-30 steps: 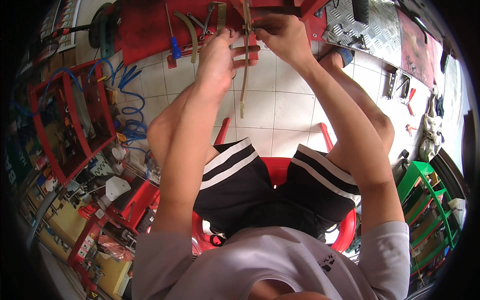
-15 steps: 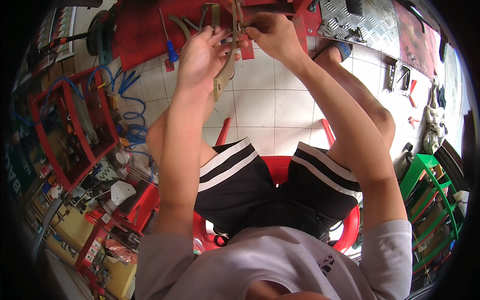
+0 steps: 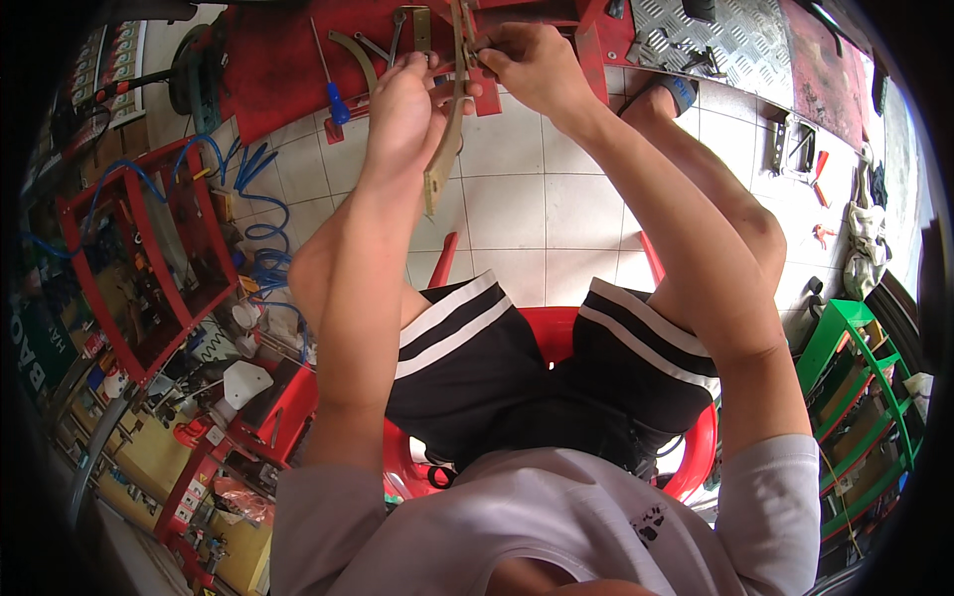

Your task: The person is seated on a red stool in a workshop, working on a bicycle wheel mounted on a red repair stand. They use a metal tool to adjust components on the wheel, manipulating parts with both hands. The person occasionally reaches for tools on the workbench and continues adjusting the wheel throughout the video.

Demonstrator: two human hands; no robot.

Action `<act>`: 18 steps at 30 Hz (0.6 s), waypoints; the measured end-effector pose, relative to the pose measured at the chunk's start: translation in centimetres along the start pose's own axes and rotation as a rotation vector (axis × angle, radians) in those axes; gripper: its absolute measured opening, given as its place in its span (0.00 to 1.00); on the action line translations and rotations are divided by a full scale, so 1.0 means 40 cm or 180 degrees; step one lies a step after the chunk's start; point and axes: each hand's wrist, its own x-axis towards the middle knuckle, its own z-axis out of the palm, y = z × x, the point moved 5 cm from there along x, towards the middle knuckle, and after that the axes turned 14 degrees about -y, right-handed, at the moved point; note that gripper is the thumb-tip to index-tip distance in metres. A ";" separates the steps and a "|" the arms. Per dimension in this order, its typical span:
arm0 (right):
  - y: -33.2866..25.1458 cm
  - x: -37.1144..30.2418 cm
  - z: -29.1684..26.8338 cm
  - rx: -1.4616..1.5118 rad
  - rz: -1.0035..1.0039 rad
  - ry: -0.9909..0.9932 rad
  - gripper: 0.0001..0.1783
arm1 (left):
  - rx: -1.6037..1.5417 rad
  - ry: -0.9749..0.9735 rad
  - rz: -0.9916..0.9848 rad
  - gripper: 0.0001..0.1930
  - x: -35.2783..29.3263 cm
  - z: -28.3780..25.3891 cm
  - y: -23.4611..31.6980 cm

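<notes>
While both hands work at one curved brass-coloured strip (image 3: 444,154) standing over the front edge of the red bench (image 3: 268,74), left hand (image 3: 402,109) has its fingers behind the strip; can't tell if gripped. Right hand (image 3: 542,65): thumb and fingertips pinched together at the strip's side, contents too small to tell. On bench, left of strip: 1 blue-handled screwdriver (image 3: 338,107), 1 second curved strip (image 3: 360,58), 2 spanners (image 3: 397,35), 1 flat brass-coloured plate (image 3: 421,30). Writing: pale letters on dark green panel (image 3: 35,348), dark print on grey shirt (image 3: 586,507).

Screwdriver (image 3: 339,107), 2 wrenches (image 3: 397,38) on red bench (image 3: 263,84)
</notes>
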 end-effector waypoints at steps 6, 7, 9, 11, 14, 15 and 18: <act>0.002 -0.001 0.006 -0.0041 0.0007 0.0047 0.11 | 0.0520 0.0230 -0.0006 0.12 -0.005 0.016 -0.001; 0.001 -0.001 0.006 -0.0039 0.0008 0.0043 0.11 | 0.0557 0.0254 -0.0011 0.12 -0.005 0.016 -0.001; -0.002 -0.003 0.005 -0.0034 0.0012 0.0035 0.11 | 0.0628 0.0242 0.0040 0.12 -0.001 0.013 -0.006; 0.003 -0.003 0.005 -0.0015 0.0079 0.0040 0.11 | 0.0620 0.0291 0.0128 0.13 0.004 0.015 -0.010; 0.005 -0.005 0.006 0.0034 0.0208 0.0015 0.12 | 0.0586 0.0419 0.0297 0.13 0.010 0.019 -0.024; 0.004 -0.006 0.006 0.0054 0.0256 0.0000 0.12 | 0.0636 0.0423 0.0344 0.13 0.013 0.015 -0.029; 0.008 -0.009 0.008 0.0072 0.0292 0.0007 0.12 | 0.0803 0.0476 0.0310 0.15 0.012 0.019 -0.039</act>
